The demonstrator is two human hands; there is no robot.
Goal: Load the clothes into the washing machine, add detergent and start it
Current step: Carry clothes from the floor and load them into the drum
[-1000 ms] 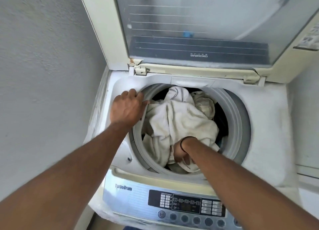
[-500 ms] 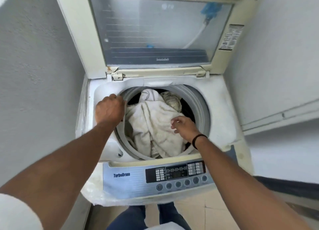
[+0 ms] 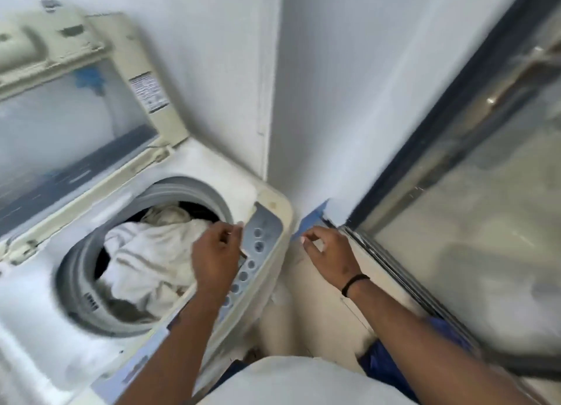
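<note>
Lid [image 3: 73,125] of the washing machine [image 3: 270,210] stands raised at 10 o'clock, leaving the drum mouth free for loading. Clothes [image 3: 145,253], mostly pale towelling, fill the drum [image 3: 76,271] at 8 o'clock, heaped close to its grey rim; loading looks largely done. Left hand [image 3: 217,253] hovers above the drum's right edge and the control panel [image 3: 258,237], fingers loosely curled and holding nothing. Right hand [image 3: 326,253], black band at the wrist, hangs past the machine's side at 3 o'clock over the floor [image 3: 309,328], likewise loosely curled and empty, reaching toward the corner by the glass door [image 3: 455,207], probably for detergent, though none is visible. Compared with half a second earlier, the left hand has left the drum's left rim, the right hand has lifted off the clothes, and the view has swung rightward, so the machine now sits tilted at the left.
</note>
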